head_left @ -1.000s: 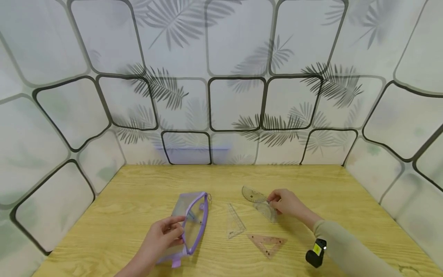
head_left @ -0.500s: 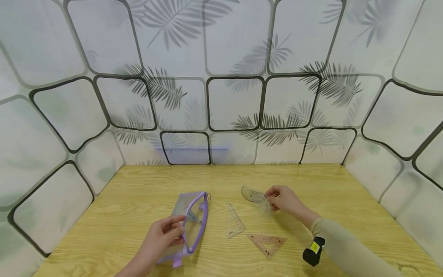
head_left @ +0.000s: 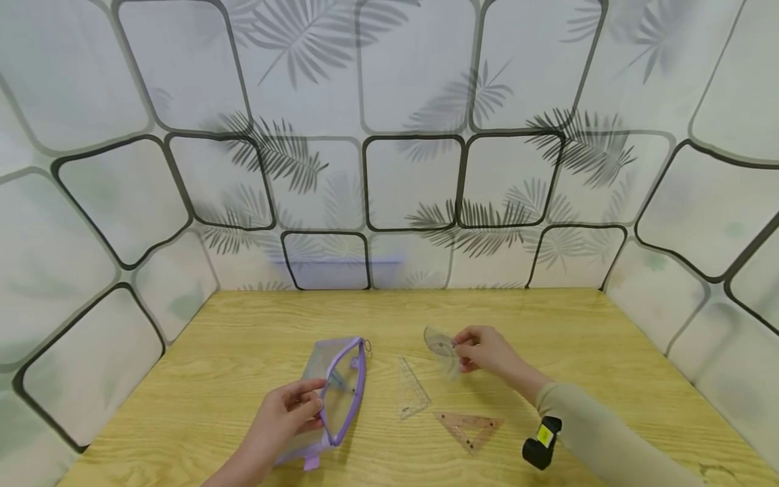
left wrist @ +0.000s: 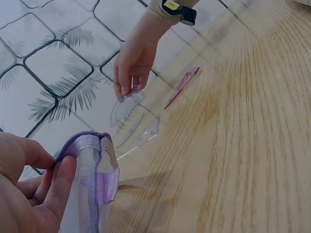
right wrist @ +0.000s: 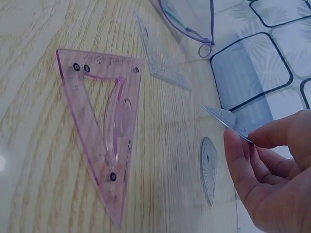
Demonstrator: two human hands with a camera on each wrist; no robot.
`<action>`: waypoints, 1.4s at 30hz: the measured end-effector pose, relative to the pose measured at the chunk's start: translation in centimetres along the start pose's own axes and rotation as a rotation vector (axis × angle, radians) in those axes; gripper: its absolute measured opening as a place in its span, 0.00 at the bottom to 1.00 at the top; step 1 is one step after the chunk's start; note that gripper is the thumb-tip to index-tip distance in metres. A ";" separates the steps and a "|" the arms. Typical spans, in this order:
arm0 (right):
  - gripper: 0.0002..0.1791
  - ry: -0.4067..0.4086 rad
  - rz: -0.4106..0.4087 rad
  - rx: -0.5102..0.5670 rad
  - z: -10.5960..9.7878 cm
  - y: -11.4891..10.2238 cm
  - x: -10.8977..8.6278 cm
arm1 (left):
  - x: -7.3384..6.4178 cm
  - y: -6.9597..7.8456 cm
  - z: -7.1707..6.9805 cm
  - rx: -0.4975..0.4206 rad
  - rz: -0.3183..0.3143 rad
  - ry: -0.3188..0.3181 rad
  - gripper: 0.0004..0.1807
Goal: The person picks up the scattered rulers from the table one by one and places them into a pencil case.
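Observation:
My left hand [head_left: 289,409] pinches the rim of a see-through pencil pouch [head_left: 359,406] with purple zip edging, which gapes open. A bluish thing shows inside it, too unclear to name. In the right wrist view my right hand [right wrist: 277,170] holds a clear protractor [right wrist: 226,119] tilted above the table, between thumb and fingertips. Close by, a second clear protractor [right wrist: 208,167] lies on the table, partly hidden by the hand in the head view. A clear set square [head_left: 415,392] lies between pouch and right hand. Nearer to me is a pink set square [head_left: 470,427].
The wood-grain table [head_left: 255,318] is enclosed by a patterned curtain-like wall [head_left: 414,182] at the back and sides. A black device with a yellow label [head_left: 543,439] is worn on my right wrist. A ring [head_left: 368,345] hangs from the pouch's zip.
My right hand has moved left with the protractor, now covering more of the second protractor. The left hand, pouch and both set squares have stayed put.

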State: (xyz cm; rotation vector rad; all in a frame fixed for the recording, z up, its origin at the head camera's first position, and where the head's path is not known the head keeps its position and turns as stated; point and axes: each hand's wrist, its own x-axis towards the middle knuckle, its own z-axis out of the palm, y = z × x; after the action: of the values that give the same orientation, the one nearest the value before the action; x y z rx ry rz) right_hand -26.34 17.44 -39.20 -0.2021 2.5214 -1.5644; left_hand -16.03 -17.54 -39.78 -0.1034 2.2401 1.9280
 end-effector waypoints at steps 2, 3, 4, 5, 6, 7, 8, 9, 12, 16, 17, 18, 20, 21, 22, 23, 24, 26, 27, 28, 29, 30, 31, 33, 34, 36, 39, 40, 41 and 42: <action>0.16 -0.013 -0.012 0.010 0.1 -0.1 0.0 | -0.1 -0.1 0.0 -0.002 0.006 -0.004 0.26; 0.16 -0.019 -0.018 0.015 0.2 -0.1 0.0 | -0.1 -0.1 0.0 -0.003 0.009 -0.006 0.26; 0.16 -0.026 -0.028 0.022 0.3 -0.2 0.1 | -0.1 -0.2 0.0 -0.003 0.009 -0.007 0.26; 0.17 -0.033 -0.036 0.028 0.4 -0.3 0.1 | -0.1 -0.2 0.0 -0.004 0.007 -0.005 0.26; 0.17 -0.040 -0.046 0.033 0.5 -0.3 0.1 | -0.1 -0.2 0.0 -0.004 0.008 -0.004 0.26; 0.17 -0.046 -0.057 0.037 0.6 -0.4 0.1 | -0.1 -0.2 0.0 -0.003 0.009 -0.002 0.26; 0.17 -0.053 -0.069 0.038 0.7 -0.4 0.1 | -0.1 -0.1 0.0 -0.003 0.008 -0.002 0.26; 0.17 -0.063 -0.084 0.041 0.8 -0.5 0.1 | -0.1 -0.1 0.0 -0.002 0.009 -0.002 0.26; 0.18 -0.098 -0.119 0.046 1.2 -0.6 0.2 | -0.1 0.0 0.0 0.000 0.012 0.000 0.26; 0.19 -0.142 -0.144 0.055 2.0 -0.8 0.4 | -0.2 0.0 0.0 0.001 0.010 -0.001 0.26; 0.19 -0.146 -0.150 0.057 2.3 -0.9 0.4 | -0.2 0.0 0.0 0.001 0.009 -0.001 0.26; 0.19 -0.148 -0.157 0.058 2.5 -1.0 0.3 | -0.2 0.0 0.0 0.001 0.009 -0.003 0.26; 0.18 -0.149 -0.170 0.053 3.0 -1.1 0.2 | -0.2 0.0 0.0 -0.002 0.009 -0.008 0.26; 0.17 -0.148 -0.179 0.046 3.2 -1.2 0.1 | -0.2 0.0 0.0 -0.003 0.008 -0.010 0.26; 0.17 -0.148 -0.189 0.042 3.4 -1.3 -0.1 | -0.2 0.0 -0.1 -0.004 0.009 -0.013 0.26; 0.16 -0.146 -0.193 0.040 3.7 -1.3 -0.2 | -0.2 0.0 -0.1 -0.005 0.010 -0.016 0.26; 0.16 -0.144 -0.197 0.036 3.9 -1.3 -0.4 | -0.2 0.0 -0.1 -0.007 0.010 -0.018 0.27; 0.16 -0.144 -0.205 0.032 4.3 -1.3 -0.8 | -0.2 0.0 -0.1 -0.007 0.012 -0.018 0.27; 0.16 -0.138 -0.203 0.033 4.5 -1.3 -0.9 | -0.2 0.0 -0.1 -0.008 0.012 -0.018 0.27; 0.16 -0.133 -0.200 0.038 4.7 -1.3 -1.0 | -0.2 0.0 -0.1 -0.008 0.012 -0.018 0.27; 0.16 -0.127 -0.196 0.045 4.9 -1.4 -1.1 | -0.3 0.0 -0.1 -0.009 0.013 -0.017 0.26; 0.16 -0.125 -0.194 0.054 5.1 -1.5 -1.2 | -0.2 0.0 -0.1 -0.008 0.014 -0.016 0.26; 0.16 -0.124 -0.192 0.065 5.3 -1.6 -1.3 | -0.3 0.0 0.0 -0.008 0.014 -0.013 0.26; 0.16 -0.122 -0.188 0.086 5.7 -1.8 -1.5 | -0.3 0.0 0.0 -0.008 0.013 -0.010 0.26; 0.16 -0.122 -0.192 0.095 5.8 -1.9 -1.5 | -0.3 0.0 0.0 -0.006 0.013 -0.007 0.26; 0.17 -0.130 -0.204 0.113 6.2 -2.2 -1.6 | -0.3 0.1 0.1 -0.005 0.012 -0.004 0.26; 0.17 -0.147 -0.228 0.136 6.8 -2.4 -1.6 | -0.4 0.1 0.1 -0.005 0.009 -0.006 0.26; 0.17 -0.154 -0.235 0.143 7.0 -2.4 -1.5 | -0.4 0.1 0.1 -0.006 0.009 -0.007 0.26; 0.17 -0.163 -0.240 0.153 7.2 -2.4 -1.5 | -0.4 0.1 0.1 -0.008 0.009 -0.009 0.26; 0.17 -0.169 -0.243 0.158 7.3 -2.4 -1.4 | -0.5 0.1 0.1 -0.009 0.009 -0.011 0.26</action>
State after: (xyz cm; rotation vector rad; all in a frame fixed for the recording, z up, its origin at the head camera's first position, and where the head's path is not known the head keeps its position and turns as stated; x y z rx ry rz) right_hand -23.34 10.25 -40.15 -0.6124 2.3015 -1.7415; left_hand -15.59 -17.43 -39.60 -0.0839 2.2287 1.9386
